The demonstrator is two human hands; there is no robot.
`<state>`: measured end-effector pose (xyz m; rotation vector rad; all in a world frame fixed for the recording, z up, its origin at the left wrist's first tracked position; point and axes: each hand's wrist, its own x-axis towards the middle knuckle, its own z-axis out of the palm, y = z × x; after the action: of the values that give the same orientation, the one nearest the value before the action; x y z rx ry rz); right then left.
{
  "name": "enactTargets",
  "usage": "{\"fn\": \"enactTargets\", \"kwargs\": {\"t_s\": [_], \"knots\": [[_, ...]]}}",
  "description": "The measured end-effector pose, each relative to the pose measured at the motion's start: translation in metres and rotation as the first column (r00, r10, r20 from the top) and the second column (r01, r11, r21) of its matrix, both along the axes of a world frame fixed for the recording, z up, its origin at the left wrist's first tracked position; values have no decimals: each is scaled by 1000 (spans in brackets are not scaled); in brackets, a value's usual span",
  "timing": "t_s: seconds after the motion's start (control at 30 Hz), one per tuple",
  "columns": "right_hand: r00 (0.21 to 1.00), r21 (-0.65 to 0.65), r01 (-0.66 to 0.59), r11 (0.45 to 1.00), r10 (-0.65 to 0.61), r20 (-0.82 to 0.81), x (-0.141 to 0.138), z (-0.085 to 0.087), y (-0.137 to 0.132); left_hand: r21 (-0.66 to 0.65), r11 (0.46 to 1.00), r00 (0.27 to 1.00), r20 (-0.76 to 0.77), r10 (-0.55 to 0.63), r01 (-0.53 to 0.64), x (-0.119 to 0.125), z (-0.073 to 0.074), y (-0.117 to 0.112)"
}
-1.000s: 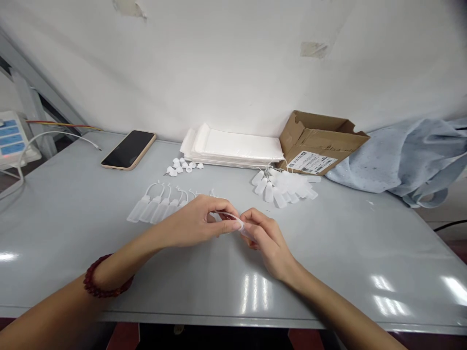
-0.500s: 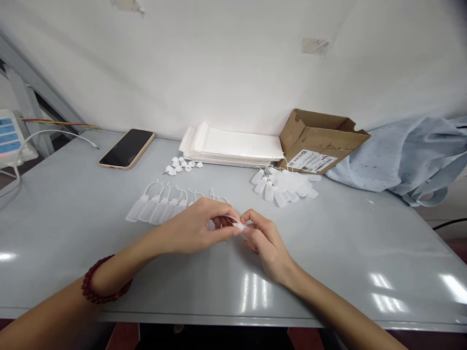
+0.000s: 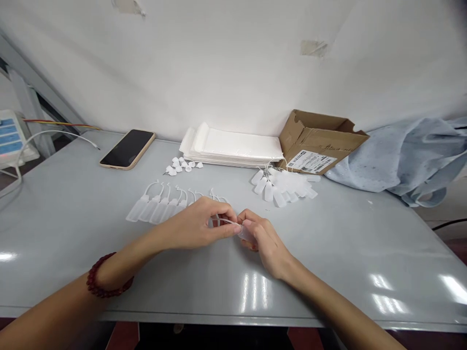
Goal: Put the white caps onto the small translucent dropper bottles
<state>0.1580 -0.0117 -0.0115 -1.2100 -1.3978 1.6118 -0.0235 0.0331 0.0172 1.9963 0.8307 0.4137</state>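
Observation:
My left hand [image 3: 209, 221] is closed in a pinch on the white strap [image 3: 228, 221] of a small translucent plastic tag [image 3: 248, 235]. Fingers and thumb of my right hand [image 3: 268, 243] grip the tag's flat body, with its lower part showing below them. The two hands almost touch above the grey table. Beyond my left hand lies a row of similar tags with curved straps [image 3: 151, 210], partly hidden by that hand. A heap of more translucent tags [image 3: 284, 184] sits to the upper right. Small white caps [image 3: 178, 166] are scattered past the row.
A stack of white padded envelopes [image 3: 237, 144] lies against the wall, next to an open cardboard box [image 3: 324, 141]. Light blue cloth [image 3: 404, 158] is bunched at the right. A phone [image 3: 127, 149] and a white cable [image 3: 62, 131] are at the left on the table [image 3: 328, 262].
My right fingers have shifted on the tag, and more of its translucent body and strap now shows. Both hands stay in nearly the same place.

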Motion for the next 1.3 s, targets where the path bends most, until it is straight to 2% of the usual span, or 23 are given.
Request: {"fn": "enactTargets", "kwargs": {"t_s": [0.23,0.43,0.67,0.73,0.8,0.93,0.97,1.0,1.03,1.1,1.17,1.2,1.23,1.3], "knots": [[999,-31,22,999,-21,33,-2,1,0,38,998,998,-18,-52,53,2,-1,-3],[997,-206,-45,977,56,46,0,0,3,166,980,994,-16,-111,112,1,-2,-8],[998,-409,-49,911,29,-56,-3,0,7,269,950,984,37,-176,159,0,-5,-7],[993,-458,-85,885,40,-107,-3,-1,9,279,945,980,53,-193,171,-1,-6,-7],[972,-512,-192,837,92,-215,0,-3,12,280,944,978,55,-199,177,-1,-6,-8],[869,-566,-467,679,236,-435,8,-8,20,274,947,982,43,-186,168,2,-5,-9],[857,-568,-492,660,249,-452,10,-7,22,274,950,985,50,-168,148,2,-5,-8],[858,-564,-487,666,248,-449,12,-6,24,276,954,989,58,-136,115,2,-5,-7],[873,-551,-454,700,227,-431,14,-5,26,282,957,994,62,-92,71,2,-5,-4],[926,-490,-307,816,137,-352,19,0,30,317,947,998,54,42,-57,-4,-6,6],[975,-340,-80,937,2,-223,25,3,35,390,892,971,26,238,-229,-15,-10,19],[986,-227,37,973,-72,-148,28,4,38,428,850,942,9,334,-306,-22,-12,27],[986,-94,146,985,-153,-72,33,4,41,482,804,913,-17,407,-350,-30,-15,35],[944,182,301,936,-320,84,42,0,47,606,715,878,-56,476,-349,-44,-22,50]]}}
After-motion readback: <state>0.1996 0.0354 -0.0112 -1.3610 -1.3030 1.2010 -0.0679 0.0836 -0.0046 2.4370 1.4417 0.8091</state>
